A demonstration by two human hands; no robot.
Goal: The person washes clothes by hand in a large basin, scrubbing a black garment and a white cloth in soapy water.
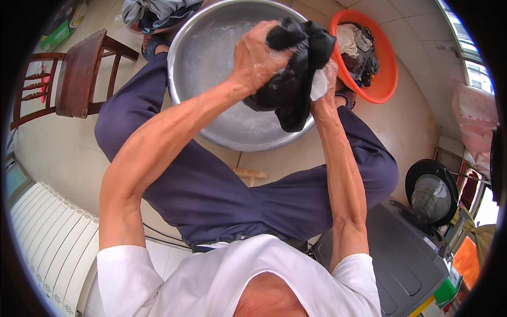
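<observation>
Above a large round metal basin (pixel 216 89) I hold up a wet, bunched black cloth (pixel 289 85) with suds on it. My left hand (pixel 257 59) grips its upper left side, and the fingers are wet. On the right side, my right hand (pixel 330 79) holds the same cloth, with its fingers partly hidden behind the folds. A small white thing (pixel 319 85) shows between that hand and the cloth; whether it is soap or fabric I cannot tell. Shallow, cloudy water (pixel 253 121) lies in the basin.
An orange plastic tub (pixel 386 75) of mixed clothes stands right of the basin, and another heap of clothes (pixel 158 14) lies beyond it to the left. A wooden chair (pixel 81 73) is at the left. Close by my right side is a dark grey appliance (pixel 396 261).
</observation>
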